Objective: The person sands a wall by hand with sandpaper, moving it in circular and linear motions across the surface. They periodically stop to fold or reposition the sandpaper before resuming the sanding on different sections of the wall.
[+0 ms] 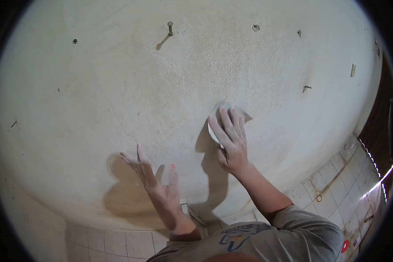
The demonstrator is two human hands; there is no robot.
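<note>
- While the pale sheet [245, 114] is pressed to the whitish wall [183, 78] right of centre, it is held under the right hand [233, 142].
- Right grip: sheet is covered by slightly parted fingers, thumb is kept low by its near edge; a corner is left exposed on the right, a curved white edge on the left.
- Left hand [159, 183] is raised nearer and further left, fingers and thumb spread; wall contact cannot be told.
- Fingers of both hands are coated with pale dust.
- Shadows are cast on the wall beside both hands.
- Far side: a bolt [170, 28] is set in the wall left of centre, a hole [256, 28] is seen right of it.
- Near side: wall is bordered by white tiles [115, 242]; grey shirt [257, 244] is seen at the near edge.
</note>
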